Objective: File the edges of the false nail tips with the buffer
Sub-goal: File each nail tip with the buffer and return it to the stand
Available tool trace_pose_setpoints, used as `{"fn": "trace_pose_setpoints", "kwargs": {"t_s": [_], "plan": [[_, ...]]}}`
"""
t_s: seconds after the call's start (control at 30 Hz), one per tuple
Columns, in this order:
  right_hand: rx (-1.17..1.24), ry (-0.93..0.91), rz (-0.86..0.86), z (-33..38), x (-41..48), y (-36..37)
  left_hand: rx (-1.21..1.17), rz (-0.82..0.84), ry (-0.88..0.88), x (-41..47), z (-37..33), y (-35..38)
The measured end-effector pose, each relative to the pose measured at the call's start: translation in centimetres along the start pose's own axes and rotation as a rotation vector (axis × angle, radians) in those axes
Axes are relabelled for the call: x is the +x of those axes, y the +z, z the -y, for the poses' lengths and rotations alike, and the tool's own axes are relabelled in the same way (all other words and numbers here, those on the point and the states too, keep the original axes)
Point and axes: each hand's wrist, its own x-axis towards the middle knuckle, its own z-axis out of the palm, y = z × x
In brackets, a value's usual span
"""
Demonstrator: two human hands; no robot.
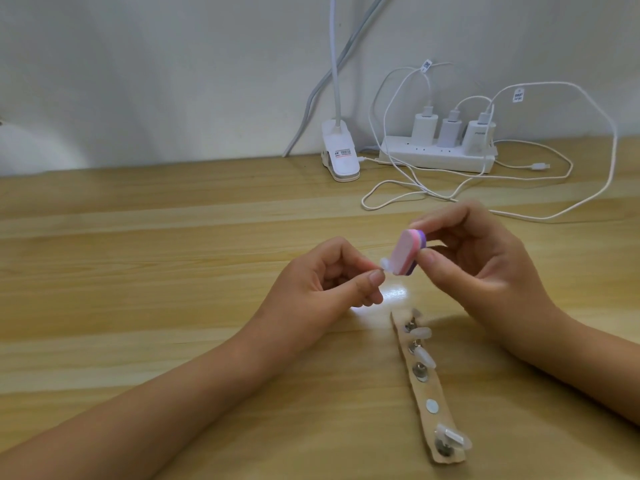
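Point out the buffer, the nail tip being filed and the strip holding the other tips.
buffer (162, 252): head view, on its pink face.
nail tip (143, 264): head view, on its clear rounded end.
strip (427, 389): head view, on bare card near mid-length.

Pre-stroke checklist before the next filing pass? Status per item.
1. Left hand pinches the nail tip: ok.
2. Right hand grips the buffer between thumb and fingers: ok.
3. Buffer against the tip: ok, they appear to touch.
4. Which edge of the tip meets the buffer: cannot tell, too small and blurred.
5. Holder strip flat on the table, untouched by either hand: ok.
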Motion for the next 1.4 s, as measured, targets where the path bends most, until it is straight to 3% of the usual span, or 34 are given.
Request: {"fn": "trace_pose_setpoints", "kwargs": {"t_s": [0.1, 0.57, 0.83, 1.4], "plan": [[-0.006, 0.06, 0.029, -0.09, 0.0, 0.06, 0.006, 0.002, -0.002, -0.05, 0.05, -0.04], [-0.056, -0.011, 0.01, -0.31, -0.05, -0.02, -0.004, -0.018, -0.014, -0.02, -0.12, 0.04], [-0.035, 0.073, 0.038, -0.36, 0.1, -0.03, 0.016, -0.016, -0.016, -0.12, -0.18, 0.04], [-0.132, 0.038, 0.063, -0.55, 0.11, -0.23, 0.023, 0.007, -0.044, 0.04, 0.15, 0.04]]}}
